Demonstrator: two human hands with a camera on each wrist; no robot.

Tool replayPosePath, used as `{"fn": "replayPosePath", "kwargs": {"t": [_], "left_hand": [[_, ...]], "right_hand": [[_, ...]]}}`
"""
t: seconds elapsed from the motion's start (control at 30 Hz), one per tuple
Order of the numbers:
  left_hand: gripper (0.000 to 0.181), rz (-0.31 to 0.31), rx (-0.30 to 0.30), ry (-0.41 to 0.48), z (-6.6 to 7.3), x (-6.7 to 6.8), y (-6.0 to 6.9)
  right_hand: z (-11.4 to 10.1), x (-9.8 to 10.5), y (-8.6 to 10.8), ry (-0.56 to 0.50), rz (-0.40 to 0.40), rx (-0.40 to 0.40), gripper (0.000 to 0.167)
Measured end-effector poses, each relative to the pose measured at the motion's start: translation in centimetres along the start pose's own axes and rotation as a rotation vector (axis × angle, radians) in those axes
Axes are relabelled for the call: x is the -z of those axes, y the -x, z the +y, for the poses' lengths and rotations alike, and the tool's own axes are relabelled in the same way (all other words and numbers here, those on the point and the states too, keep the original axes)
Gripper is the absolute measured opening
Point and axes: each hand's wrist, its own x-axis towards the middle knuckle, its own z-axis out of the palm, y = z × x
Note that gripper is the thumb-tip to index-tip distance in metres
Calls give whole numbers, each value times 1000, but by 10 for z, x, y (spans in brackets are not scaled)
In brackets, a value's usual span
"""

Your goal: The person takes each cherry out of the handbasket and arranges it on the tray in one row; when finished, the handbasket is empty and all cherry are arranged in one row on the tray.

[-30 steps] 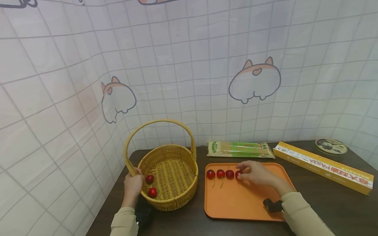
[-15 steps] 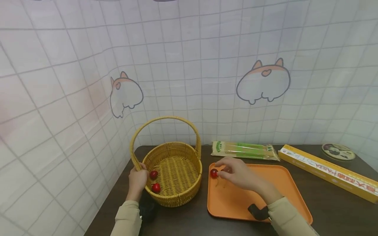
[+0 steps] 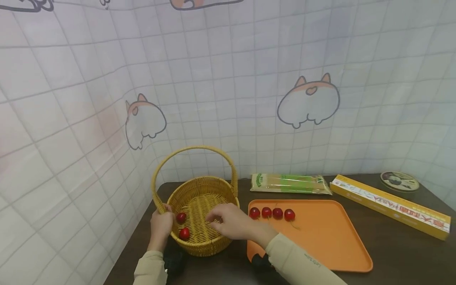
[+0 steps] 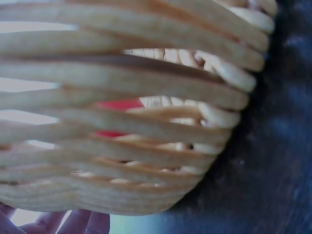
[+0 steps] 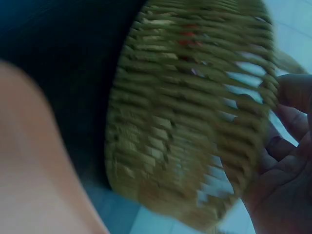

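My left hand [image 3: 161, 225] grips the yellow wicker basket [image 3: 204, 248] at its left rim, where the tall handle joins. Inside, toward the left wall, lie two red cherries, one [image 3: 181, 217] behind the other [image 3: 184, 233]. Over the basket's right side hovers my right hand [image 3: 231, 221], fingers bent and apart from the cherries, with nothing seen between them. In the right wrist view the woven wall partly hides that hand [image 5: 287, 161]. Several cherries stand in a row along the back of the orange tray [image 3: 320, 241], the rightmost cherry [image 3: 289, 215] with its stem forward.
Behind the tray lies a green-labelled clear packet [image 3: 290, 183] of long sticks. A long yellow pasta box [image 3: 390, 206] slants along the right, with a round patterned disc [image 3: 399, 181] behind it. A white gridded cloth [image 3: 221, 99] hangs behind the dark table [image 3: 402, 253].
My right hand has let go of the rightmost cherry on the tray and swung left across the row to above the basket. The left hand keeps its grip on the basket.
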Motion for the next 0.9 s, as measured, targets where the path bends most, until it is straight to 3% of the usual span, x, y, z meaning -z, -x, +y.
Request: {"fn": "replayPosePath", "kwargs": {"t": [0.1,0.23,0.57,0.8,0.9], "left_hand": [[9,19,-4,-16,-3,5,2],[10,17,-6,-20,-5,6,3],[15,10,1,22,-4,-4,1],[16,12,18,13,-3,-3,2],[16,13,13,9,-2,-2,3]], "right_hand": [[-3,-15,-13,47,-64,17,24],[-6,-24,-24,87,-81,-1,25],[-11,-34,-48,179,-135,-64,27],[-10,-38,-55,169,-326,0,43],[-8,-40,-57,174,-355,50,44]]}}
